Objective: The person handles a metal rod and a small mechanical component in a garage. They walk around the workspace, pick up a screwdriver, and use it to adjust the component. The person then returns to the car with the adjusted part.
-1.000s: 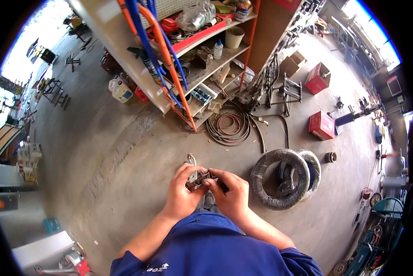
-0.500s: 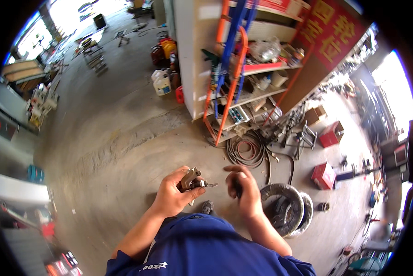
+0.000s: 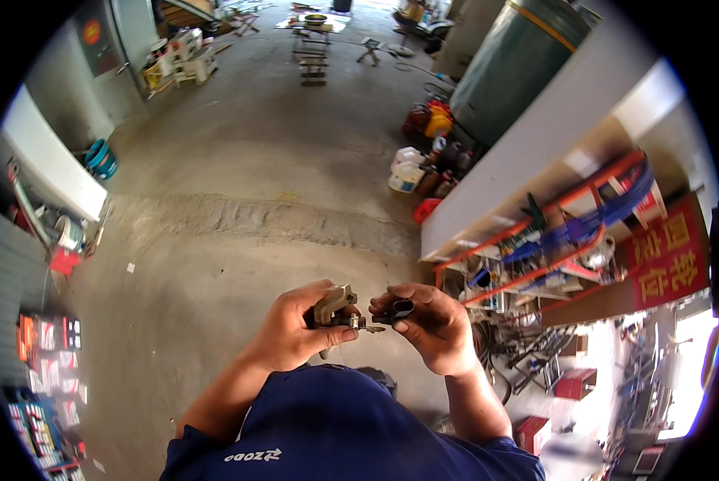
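Note:
At the lower middle, my left hand (image 3: 295, 329) grips a metal bracket-like part (image 3: 334, 305) with a small cylindrical fitting and a thin projecting tip, its thumb lying over the lower edge. Just to the right, a little apart, my right hand (image 3: 435, 333) holds a small black piece (image 3: 399, 311) with an oval opening between thumb and fingers.
An orange-framed shelf (image 3: 527, 280) and pillar (image 3: 495, 196) stand at the right. Jugs (image 3: 407, 170) sit by the pillar, with a large green cylinder (image 3: 507, 72) beyond. A blue bucket (image 3: 101, 159) and boxes (image 3: 48, 353) line the left. Carts (image 3: 313, 48) stand farther back.
The view has swung left, shifting the shelf rightward. My hands, together on the part one second earlier, have parted; the black piece in my right hand now shows clearly.

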`<state>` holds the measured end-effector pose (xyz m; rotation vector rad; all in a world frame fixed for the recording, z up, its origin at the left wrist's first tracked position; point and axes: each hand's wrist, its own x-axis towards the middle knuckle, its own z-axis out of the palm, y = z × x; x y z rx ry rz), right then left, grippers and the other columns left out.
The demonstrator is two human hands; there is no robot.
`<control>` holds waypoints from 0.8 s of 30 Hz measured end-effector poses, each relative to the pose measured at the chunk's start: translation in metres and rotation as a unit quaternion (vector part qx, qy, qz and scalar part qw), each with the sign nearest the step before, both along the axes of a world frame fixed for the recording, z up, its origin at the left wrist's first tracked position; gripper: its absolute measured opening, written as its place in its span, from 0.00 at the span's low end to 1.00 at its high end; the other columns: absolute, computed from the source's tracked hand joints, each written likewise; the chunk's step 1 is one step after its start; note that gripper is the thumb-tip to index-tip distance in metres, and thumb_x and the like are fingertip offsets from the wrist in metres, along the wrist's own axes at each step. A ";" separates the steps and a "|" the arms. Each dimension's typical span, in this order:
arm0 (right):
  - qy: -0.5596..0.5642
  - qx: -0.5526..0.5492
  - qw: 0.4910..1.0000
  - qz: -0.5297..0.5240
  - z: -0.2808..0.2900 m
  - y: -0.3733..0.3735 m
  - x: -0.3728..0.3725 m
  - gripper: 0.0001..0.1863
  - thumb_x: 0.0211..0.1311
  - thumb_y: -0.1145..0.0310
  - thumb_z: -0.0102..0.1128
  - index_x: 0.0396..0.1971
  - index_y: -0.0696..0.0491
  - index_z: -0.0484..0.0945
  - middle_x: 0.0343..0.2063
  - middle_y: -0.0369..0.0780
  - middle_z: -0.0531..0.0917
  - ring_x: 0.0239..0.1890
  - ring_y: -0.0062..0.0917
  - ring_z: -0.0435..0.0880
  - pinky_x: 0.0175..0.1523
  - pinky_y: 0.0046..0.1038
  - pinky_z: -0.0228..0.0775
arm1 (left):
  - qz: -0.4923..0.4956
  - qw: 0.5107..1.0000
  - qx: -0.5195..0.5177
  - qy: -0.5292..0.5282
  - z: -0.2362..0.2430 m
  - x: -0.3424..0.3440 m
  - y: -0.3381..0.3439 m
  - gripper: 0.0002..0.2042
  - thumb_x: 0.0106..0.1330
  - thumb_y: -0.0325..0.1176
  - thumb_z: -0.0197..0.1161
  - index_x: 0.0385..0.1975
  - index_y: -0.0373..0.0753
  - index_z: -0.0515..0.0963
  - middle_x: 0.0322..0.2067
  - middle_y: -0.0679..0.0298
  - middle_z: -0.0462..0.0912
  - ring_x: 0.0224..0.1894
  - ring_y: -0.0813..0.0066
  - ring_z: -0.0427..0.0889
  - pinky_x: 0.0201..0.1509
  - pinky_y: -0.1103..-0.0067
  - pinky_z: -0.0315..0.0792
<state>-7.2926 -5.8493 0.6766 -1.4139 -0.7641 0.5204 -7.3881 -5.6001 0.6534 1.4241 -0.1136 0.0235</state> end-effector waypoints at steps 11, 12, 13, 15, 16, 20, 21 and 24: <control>-0.070 -0.045 0.992 0.094 -0.024 0.219 0.140 0.23 0.73 0.80 0.67 0.65 0.63 0.75 0.54 0.50 0.90 0.59 0.33 0.89 0.66 0.35 0.81 | 0.086 0.992 0.066 0.072 0.011 0.097 0.208 0.15 0.65 0.33 0.82 0.40 0.33 0.82 0.32 0.69 0.77 0.35 0.83 0.74 0.40 0.78 0.72; -0.087 -0.049 0.989 0.108 -0.027 0.235 0.160 0.23 0.73 0.81 0.66 0.65 0.65 0.74 0.54 0.53 0.89 0.60 0.35 0.88 0.67 0.37 0.81 | 0.086 0.991 0.061 0.077 0.010 0.112 0.223 0.15 0.65 0.33 0.82 0.41 0.33 0.82 0.32 0.68 0.78 0.35 0.82 0.74 0.41 0.78 0.72; -0.111 -0.049 0.986 0.114 -0.035 0.247 0.182 0.22 0.73 0.80 0.66 0.64 0.65 0.73 0.54 0.53 0.89 0.60 0.35 0.89 0.66 0.37 0.81 | 0.077 0.992 0.058 0.079 0.006 0.134 0.237 0.16 0.65 0.33 0.82 0.42 0.33 0.82 0.33 0.68 0.79 0.36 0.82 0.75 0.41 0.77 0.73; -0.116 -0.037 0.988 0.096 -0.047 0.276 0.227 0.22 0.73 0.77 0.68 0.63 0.65 0.74 0.52 0.53 0.90 0.57 0.35 0.90 0.64 0.36 0.82 | 0.070 0.993 0.063 0.075 0.003 0.184 0.266 0.16 0.65 0.33 0.81 0.43 0.33 0.81 0.34 0.66 0.81 0.37 0.80 0.77 0.43 0.77 0.74; -0.118 -0.026 0.988 0.094 -0.052 0.295 0.249 0.23 0.73 0.76 0.68 0.63 0.65 0.74 0.51 0.53 0.91 0.56 0.35 0.91 0.63 0.35 0.83 | 0.078 0.992 0.074 0.070 0.005 0.206 0.282 0.16 0.66 0.33 0.81 0.44 0.33 0.80 0.34 0.65 0.81 0.37 0.79 0.77 0.44 0.76 0.75; -0.186 -0.039 0.980 0.066 -0.045 0.367 0.350 0.21 0.73 0.73 0.70 0.60 0.65 0.75 0.46 0.50 0.93 0.49 0.32 0.94 0.55 0.31 0.86 | 0.092 0.988 0.076 0.100 0.010 0.304 0.342 0.17 0.66 0.34 0.80 0.46 0.34 0.80 0.36 0.63 0.83 0.39 0.76 0.79 0.47 0.75 0.76; -0.188 -0.044 0.979 0.061 -0.043 0.383 0.378 0.20 0.73 0.73 0.70 0.59 0.64 0.76 0.44 0.49 0.93 0.48 0.31 0.94 0.53 0.30 0.87 | 0.102 0.986 0.078 0.110 0.016 0.331 0.355 0.17 0.66 0.34 0.80 0.46 0.34 0.80 0.36 0.62 0.83 0.39 0.75 0.79 0.47 0.75 0.76; -0.218 -0.043 0.973 0.063 -0.026 0.432 0.453 0.18 0.71 0.76 0.72 0.56 0.63 0.78 0.40 0.46 0.93 0.45 0.31 0.95 0.49 0.28 0.87 | 0.131 0.975 0.128 0.121 0.042 0.399 0.396 0.16 0.66 0.33 0.80 0.45 0.33 0.81 0.36 0.61 0.80 0.39 0.72 0.78 0.46 0.74 0.75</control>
